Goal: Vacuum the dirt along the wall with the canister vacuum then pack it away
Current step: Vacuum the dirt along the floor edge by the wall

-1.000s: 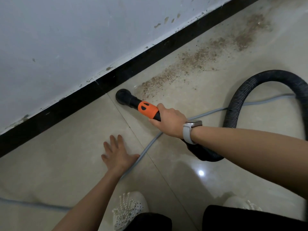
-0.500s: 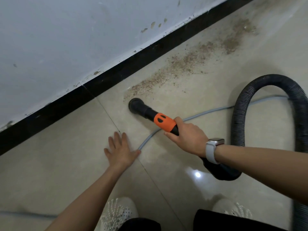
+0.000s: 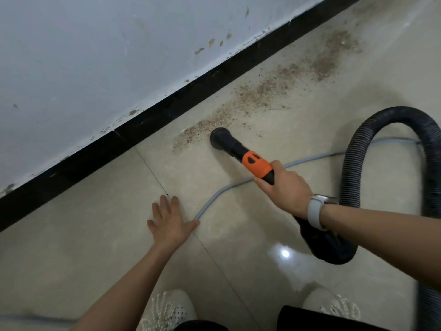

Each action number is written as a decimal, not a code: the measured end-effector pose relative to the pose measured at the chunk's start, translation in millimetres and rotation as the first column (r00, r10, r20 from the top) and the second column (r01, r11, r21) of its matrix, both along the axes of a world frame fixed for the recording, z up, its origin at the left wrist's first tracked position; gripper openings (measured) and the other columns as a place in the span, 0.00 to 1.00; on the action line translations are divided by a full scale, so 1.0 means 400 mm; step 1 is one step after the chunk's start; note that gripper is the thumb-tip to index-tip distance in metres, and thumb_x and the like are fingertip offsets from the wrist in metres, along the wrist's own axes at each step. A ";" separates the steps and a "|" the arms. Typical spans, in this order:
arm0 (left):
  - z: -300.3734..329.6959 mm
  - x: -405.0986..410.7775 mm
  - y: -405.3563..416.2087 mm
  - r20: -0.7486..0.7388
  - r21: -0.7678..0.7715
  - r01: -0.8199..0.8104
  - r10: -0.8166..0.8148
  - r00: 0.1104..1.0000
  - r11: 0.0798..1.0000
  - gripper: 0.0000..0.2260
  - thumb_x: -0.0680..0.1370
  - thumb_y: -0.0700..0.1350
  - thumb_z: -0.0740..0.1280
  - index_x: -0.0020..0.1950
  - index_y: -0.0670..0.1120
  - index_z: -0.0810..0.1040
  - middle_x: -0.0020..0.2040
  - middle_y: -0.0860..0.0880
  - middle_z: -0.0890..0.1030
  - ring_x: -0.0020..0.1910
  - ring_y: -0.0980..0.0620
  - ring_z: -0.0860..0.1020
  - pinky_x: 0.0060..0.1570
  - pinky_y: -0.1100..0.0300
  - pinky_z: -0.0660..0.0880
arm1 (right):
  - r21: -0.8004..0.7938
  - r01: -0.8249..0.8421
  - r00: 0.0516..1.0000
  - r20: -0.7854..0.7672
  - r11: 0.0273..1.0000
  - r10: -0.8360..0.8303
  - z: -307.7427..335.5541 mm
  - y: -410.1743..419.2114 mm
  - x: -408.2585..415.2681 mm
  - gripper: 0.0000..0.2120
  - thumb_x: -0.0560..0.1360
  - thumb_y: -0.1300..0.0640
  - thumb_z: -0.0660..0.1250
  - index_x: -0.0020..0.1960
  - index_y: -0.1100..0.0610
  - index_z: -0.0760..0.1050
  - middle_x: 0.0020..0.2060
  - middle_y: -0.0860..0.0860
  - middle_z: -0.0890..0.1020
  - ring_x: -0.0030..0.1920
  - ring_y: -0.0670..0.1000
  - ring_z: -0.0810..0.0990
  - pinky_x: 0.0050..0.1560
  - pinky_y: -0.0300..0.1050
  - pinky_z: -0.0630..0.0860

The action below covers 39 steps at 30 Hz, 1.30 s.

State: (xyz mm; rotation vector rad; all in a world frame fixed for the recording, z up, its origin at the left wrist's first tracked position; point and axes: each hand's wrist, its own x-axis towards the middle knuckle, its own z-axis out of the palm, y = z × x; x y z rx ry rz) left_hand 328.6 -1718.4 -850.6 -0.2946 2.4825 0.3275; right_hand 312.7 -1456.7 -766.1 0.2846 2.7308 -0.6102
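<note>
Vacuuming has barely started, I judge: the nozzle [image 3: 220,137] sits at the near end of the dirt [image 3: 267,89] along the wall [image 3: 95,68]. The right hand [image 3: 285,187] grips the hose [image 3: 353,168] handle; the left hand [image 3: 170,220] lies flat on the floor [image 3: 95,235]. Packing away remains.

The floor tiles [image 3: 238,235] look glazed and glossy, mirroring a light spot near their lower right; a gritty, crumbly band of dirt [image 3: 262,91] dulls them along the wall edge. The baseboard [image 3: 167,111] is black and faintly shiny, the painted wall [image 3: 95,56] matt and chipped. The nozzle [image 3: 220,138] is matt black plastic with a smooth orange collar [image 3: 256,164]; the hose [image 3: 353,163] ribbed; the cord [image 3: 214,194] smooth grey; the watch band [image 3: 315,216] smooth white
</note>
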 end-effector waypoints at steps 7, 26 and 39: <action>-0.009 -0.025 -0.005 -0.065 0.008 0.020 -0.019 0.998 1.000 0.35 0.75 0.61 0.63 0.76 0.48 0.52 0.77 0.45 0.43 0.76 0.43 0.41 0.72 0.41 0.50 | 0.075 -0.154 0.988 -0.005 0.985 0.155 -0.013 -0.001 -0.028 0.17 0.75 0.39 0.60 0.49 0.51 0.59 0.43 0.56 0.80 0.44 0.61 0.79 0.36 0.47 0.64; -0.022 -0.117 -0.005 -0.009 -0.078 0.035 -0.036 0.999 0.996 0.52 0.70 0.66 0.67 0.76 0.42 0.38 0.77 0.44 0.36 0.76 0.43 0.38 0.73 0.43 0.47 | -0.018 0.057 0.998 -0.020 0.998 -0.057 -0.009 0.000 -0.084 0.16 0.76 0.42 0.61 0.50 0.52 0.61 0.37 0.53 0.76 0.41 0.62 0.78 0.36 0.47 0.67; -0.039 -0.107 -0.016 -0.056 -0.071 0.016 -0.020 0.998 0.997 0.53 0.68 0.68 0.66 0.77 0.45 0.37 0.77 0.47 0.36 0.76 0.46 0.38 0.73 0.45 0.46 | 0.013 -0.310 0.950 -0.041 0.951 0.310 -0.021 -0.136 -0.038 0.17 0.75 0.39 0.60 0.52 0.49 0.61 0.42 0.53 0.81 0.43 0.60 0.80 0.33 0.46 0.61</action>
